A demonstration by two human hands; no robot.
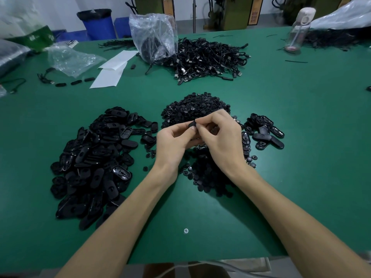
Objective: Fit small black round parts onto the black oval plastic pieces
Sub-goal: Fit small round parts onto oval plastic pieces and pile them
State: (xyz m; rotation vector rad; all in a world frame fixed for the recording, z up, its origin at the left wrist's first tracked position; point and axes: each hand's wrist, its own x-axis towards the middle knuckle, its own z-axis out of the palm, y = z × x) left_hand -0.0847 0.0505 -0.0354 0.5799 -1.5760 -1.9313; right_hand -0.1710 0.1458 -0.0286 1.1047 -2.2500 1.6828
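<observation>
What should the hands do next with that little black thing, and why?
Probably a firm squeeze to press it home. The left hand and right hand both pinch one black piece at their fingertips, above the round parts pile. Whether a round part is already seated on it is hidden by the fingers.

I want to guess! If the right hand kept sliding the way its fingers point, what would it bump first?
The right hand points left at the black piece that both hands pinch, and touches it. Just behind comes the left hand, probably its fingertips.
</observation>
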